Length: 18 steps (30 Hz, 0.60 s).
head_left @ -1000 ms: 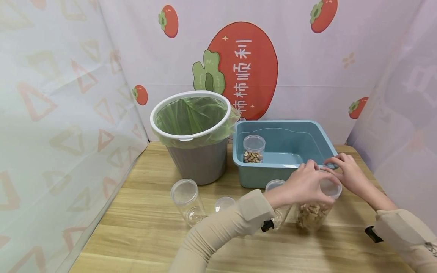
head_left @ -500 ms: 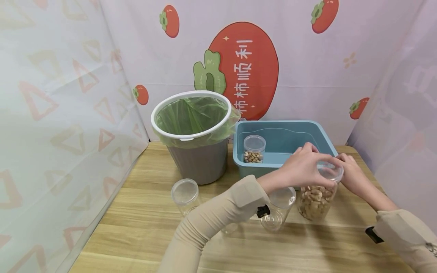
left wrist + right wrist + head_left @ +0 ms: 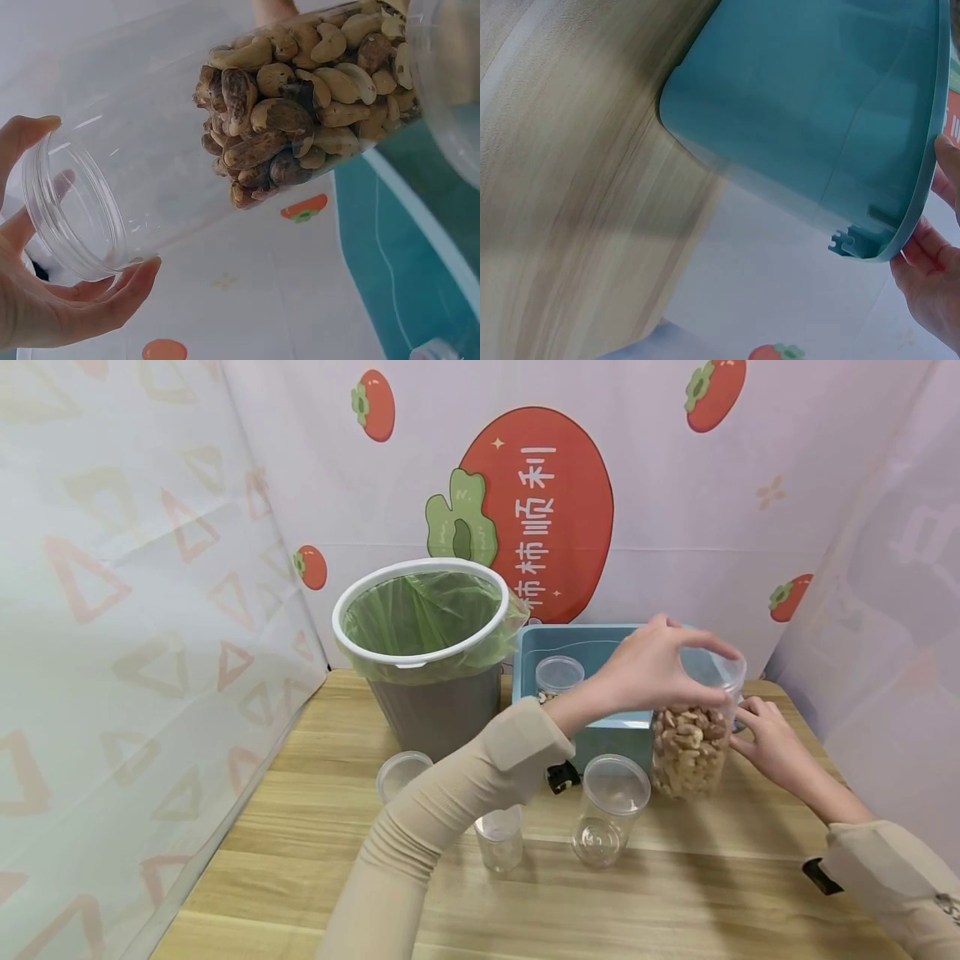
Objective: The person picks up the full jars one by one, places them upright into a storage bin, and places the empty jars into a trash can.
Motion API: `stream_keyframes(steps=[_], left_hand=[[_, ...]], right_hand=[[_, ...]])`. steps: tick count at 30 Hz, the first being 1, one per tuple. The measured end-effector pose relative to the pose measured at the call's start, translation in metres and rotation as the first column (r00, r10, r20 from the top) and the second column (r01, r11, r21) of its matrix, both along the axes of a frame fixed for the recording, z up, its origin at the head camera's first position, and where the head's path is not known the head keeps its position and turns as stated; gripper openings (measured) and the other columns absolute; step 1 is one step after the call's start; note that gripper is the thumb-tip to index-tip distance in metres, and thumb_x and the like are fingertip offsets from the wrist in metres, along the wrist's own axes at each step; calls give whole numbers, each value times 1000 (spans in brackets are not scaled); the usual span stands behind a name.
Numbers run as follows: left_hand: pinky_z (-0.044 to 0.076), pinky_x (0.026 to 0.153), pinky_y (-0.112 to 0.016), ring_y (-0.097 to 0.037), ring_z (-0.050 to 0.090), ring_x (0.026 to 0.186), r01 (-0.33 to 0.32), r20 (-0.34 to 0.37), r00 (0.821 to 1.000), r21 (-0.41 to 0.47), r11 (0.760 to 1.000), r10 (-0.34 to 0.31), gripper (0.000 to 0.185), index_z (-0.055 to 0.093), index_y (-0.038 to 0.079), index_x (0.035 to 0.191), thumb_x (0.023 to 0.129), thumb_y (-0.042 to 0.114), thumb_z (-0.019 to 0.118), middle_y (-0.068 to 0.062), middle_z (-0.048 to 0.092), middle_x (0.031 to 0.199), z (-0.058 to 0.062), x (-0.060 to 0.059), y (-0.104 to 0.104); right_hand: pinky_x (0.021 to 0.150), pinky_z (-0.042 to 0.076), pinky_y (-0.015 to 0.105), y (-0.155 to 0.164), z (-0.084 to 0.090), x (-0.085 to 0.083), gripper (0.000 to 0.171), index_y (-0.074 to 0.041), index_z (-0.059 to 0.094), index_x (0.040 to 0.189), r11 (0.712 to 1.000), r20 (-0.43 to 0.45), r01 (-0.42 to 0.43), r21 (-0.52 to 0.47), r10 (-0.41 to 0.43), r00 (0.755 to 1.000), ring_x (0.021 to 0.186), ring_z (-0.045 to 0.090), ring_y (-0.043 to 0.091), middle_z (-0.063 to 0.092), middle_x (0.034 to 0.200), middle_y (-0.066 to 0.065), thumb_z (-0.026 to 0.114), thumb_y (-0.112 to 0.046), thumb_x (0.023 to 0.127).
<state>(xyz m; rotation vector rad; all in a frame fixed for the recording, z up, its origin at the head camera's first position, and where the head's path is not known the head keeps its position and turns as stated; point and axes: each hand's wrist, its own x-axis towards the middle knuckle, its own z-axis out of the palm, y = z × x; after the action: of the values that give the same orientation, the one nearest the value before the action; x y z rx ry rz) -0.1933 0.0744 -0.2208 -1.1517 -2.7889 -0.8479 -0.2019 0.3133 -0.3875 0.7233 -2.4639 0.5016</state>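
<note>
Two hands work above a wooden table (image 3: 315, 860). Lined bin (image 3: 427, 652) stands beside the blue tub (image 3: 600, 739). Left hand (image 3: 652, 668) curls its fingers around the cashew jar (image 3: 693, 735), lifted before the tub; right hand (image 3: 772, 747), fingers relaxed, touches the tub's rim.

Bright, even light with soft shadows; the right wrist view is motion-blurred.
</note>
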Motion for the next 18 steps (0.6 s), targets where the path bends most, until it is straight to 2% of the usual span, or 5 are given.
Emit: stream_keyframes(steps=[3, 10, 18], left_hand=[[37, 64, -17, -3, 38, 88, -1, -7, 1000, 21, 1000, 1, 42, 61, 35, 109, 69, 43, 71, 9, 50, 99, 11, -6, -5], [38, 67, -18, -5, 36, 96, 2, -32, 999, 47, 999, -1, 42, 61, 30, 110, 71, 39, 71, 7, 52, 105, 31, -22, -12], [40, 63, -18, -8, 38, 99, -74, -105, 991, 36, 997, 78, 42, 59, 31, 113, 73, 41, 68, 6, 54, 108, 33, -39, -15]], right_hand=[[60, 28, 37, -1, -1, 0, 27, 4, 59, 89, 1000, 1, -2, -10, 2, 1000, 71, 40, 30, 45, 80, 15, 60, -21, 82], [59, 26, 33, -6, 0, 1, 11, -5, 62, 82, 999, 29, 19, -50, -17, 999, 69, 37, 21, 45, 77, 10, 68, -8, 74], [60, 27, 33, -7, -1, 1, 11, -7, 62, 82, 998, 30, 24, -51, -22, 999, 70, 37, 21, 47, 79, 10, 69, -8, 73]])
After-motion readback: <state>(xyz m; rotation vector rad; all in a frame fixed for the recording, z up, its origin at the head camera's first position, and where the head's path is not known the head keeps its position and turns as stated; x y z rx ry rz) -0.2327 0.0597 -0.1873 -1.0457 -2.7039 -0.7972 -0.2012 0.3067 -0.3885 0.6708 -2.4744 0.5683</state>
